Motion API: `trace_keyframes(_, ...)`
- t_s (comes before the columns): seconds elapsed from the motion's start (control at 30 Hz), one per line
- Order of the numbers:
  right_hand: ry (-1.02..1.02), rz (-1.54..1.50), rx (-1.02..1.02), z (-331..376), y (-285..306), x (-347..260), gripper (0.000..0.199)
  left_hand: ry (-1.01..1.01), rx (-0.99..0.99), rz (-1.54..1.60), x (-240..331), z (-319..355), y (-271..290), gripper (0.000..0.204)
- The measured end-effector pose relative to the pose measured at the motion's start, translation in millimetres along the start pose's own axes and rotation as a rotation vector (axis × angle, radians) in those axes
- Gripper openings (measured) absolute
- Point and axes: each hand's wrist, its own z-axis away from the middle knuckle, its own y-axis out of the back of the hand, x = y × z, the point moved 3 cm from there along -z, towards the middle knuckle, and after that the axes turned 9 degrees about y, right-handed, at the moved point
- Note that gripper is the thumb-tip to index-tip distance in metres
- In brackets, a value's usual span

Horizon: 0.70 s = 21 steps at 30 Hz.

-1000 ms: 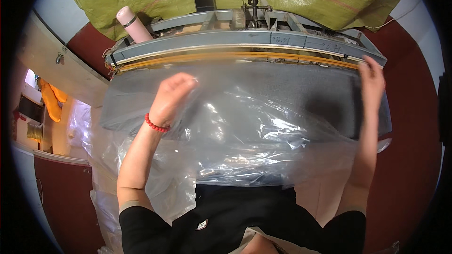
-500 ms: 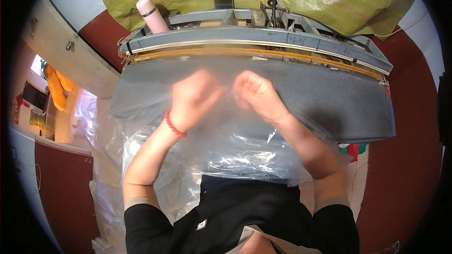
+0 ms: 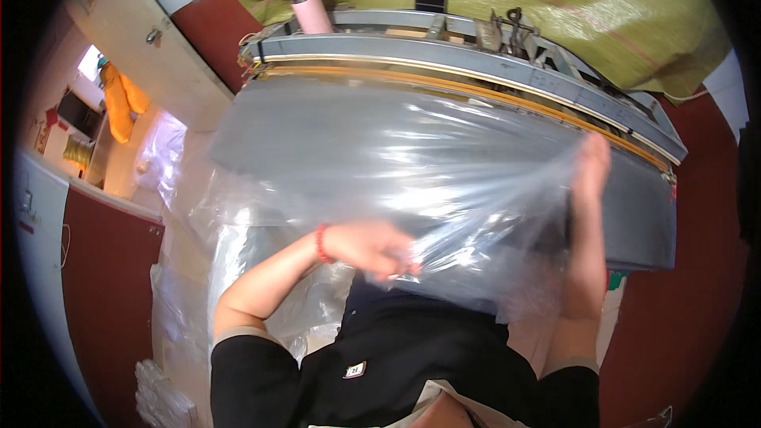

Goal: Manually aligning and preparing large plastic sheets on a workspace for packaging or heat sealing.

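Clear plastic sheet (image 3: 483, 198) drapes over the grey board (image 3: 646, 230) in front of the person, drawn into shiny creases between the two hands; the left hand (image 3: 372, 250), wearing a red beaded bracelet (image 3: 322, 243), has its fingers curled closed on the sheet near the waist; the right hand (image 3: 590, 165), blurred, bunches the plastic tightly farther out, near the orange strips (image 3: 365, 74); beyond them runs a metal frame (image 3: 349, 47), with a pink flask (image 3: 307, 5) at its left end.

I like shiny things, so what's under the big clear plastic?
A dark grey work surface shows through the clear plastic; glare and folds hide parts of it.
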Motion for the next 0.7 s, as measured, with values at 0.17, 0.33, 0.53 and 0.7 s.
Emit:
trace_keyframes(0.17, 0.484, 0.779, -0.017, -76, 176, 25, 0.025, 0.422, 0.322, -0.004, -57, 114, 40, 0.017)
trace_keyframes(0.33, 0.329, 1.066, 0.026, -110, 279, 38, 0.028, 0.523, 1.040, -0.245, -47, 268, 114, 0.009)
trace_keyframes(0.53, 0.269, 1.262, 0.123, -122, 314, 44, 0.035, -0.218, 2.361, -1.785, 84, 258, 123, 0.008)
trace_keyframes(0.7, 0.038, 1.555, 0.154, -114, 339, 34, 0.035, 0.105, 1.459, -1.062, -69, 134, 159, 0.051)
